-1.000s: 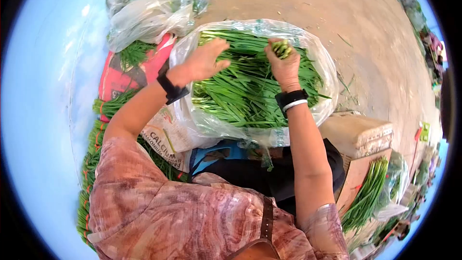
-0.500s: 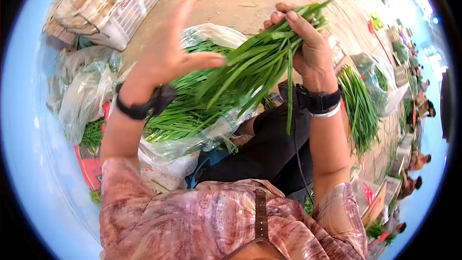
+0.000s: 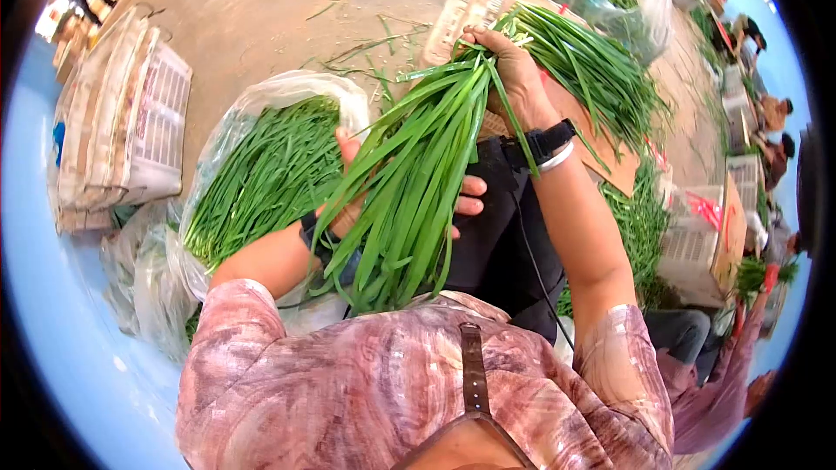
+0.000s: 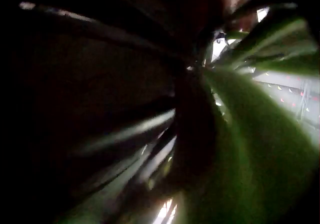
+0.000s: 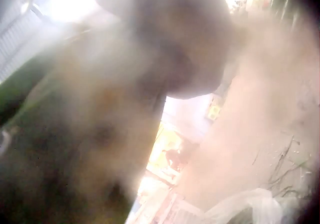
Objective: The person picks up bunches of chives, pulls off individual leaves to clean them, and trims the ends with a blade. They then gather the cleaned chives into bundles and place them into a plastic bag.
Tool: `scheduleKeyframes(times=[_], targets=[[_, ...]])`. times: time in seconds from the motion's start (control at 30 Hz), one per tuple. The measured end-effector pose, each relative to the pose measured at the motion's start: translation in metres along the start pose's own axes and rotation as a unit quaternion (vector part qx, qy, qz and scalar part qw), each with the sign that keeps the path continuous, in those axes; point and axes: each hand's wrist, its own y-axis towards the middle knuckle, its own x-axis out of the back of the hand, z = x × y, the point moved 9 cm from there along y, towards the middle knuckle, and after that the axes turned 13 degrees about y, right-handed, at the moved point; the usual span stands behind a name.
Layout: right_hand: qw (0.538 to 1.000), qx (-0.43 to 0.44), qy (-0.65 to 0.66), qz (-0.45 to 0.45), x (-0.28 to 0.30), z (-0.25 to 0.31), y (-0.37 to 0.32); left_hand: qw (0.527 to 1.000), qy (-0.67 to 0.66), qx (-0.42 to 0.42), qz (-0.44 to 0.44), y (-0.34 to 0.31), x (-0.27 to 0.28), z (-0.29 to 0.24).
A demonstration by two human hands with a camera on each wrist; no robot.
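A loose bunch of long green leaves (image 3: 418, 183) hangs from my right hand (image 3: 514, 74), whose fingers and thumb grip its pale stem ends in the head view. Behind the hanging leaves lies my left hand (image 3: 351, 211), its thumb showing on the left and straight fingertips on the right; its palm is partly hidden. Dark shapes and blurred green leaves (image 4: 250, 144) fill the left wrist view. In the right wrist view, part of my right hand (image 5: 175, 38) is blurred and close up.
At the left are an open plastic bag of greens (image 3: 261, 174) and stacked crates (image 3: 161, 113). Beyond my right hand, another bunch (image 3: 592, 70) lies on a board (image 3: 601, 152). Several people and more crates (image 3: 692, 252) stand at the far right.
My right hand has brought the bunch up from the bag and over to the right, its leaves now hanging downward. My left hand has moved from above the bag to behind the leaves.
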Motion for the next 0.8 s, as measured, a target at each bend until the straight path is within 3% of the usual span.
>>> scheduleKeyframes(times=[0.13, 0.27, 0.3, 0.33, 0.5, 0.6, 0.7, 0.73, 0.8], targets=[[0.998, 0.026, 0.05, -0.005, 0.041, 0.029, -0.009, 0.997, 0.01, 0.072, -0.029, 0.011, -0.006, 0.04], [0.997, 0.042, 0.047, -0.033, 0.081, 0.038, -0.009, 0.992, -0.048, 0.11, -0.027, 0.019, -0.005, 0.065], [0.996, 0.059, 0.057, -0.03, 0.087, 0.042, -0.011, 0.987, -0.113, 0.11, -0.042, 0.026, -0.017, 0.067], [0.995, 0.056, 0.077, -0.003, 0.089, 0.043, -0.015, 0.987, -0.083, 0.125, -0.057, 0.028, -0.013, 0.074], [0.985, 0.069, 0.152, -0.033, 0.123, 0.062, -0.037, 0.965, 0.07, 0.211, -0.139, 0.04, 0.005, 0.096], [0.981, 0.084, 0.163, 0.07, 0.131, 0.099, -0.072, 0.923, 0.263, 0.251, -0.127, 0.056, 0.011, 0.087], [0.963, 0.195, 0.102, 0.153, 0.114, 0.148, -0.152, 0.891, 0.371, 0.249, -0.084, 0.084, -0.013, 0.068], [0.956, 0.237, 0.075, 0.157, 0.119, 0.16, -0.178, 0.855, 0.46, 0.237, -0.029, 0.099, -0.013, 0.067], [0.971, 0.235, 0.006, 0.037, 0.174, 0.159, -0.197, 0.819, 0.511, 0.26, -0.024, 0.111, -0.01, 0.078]])
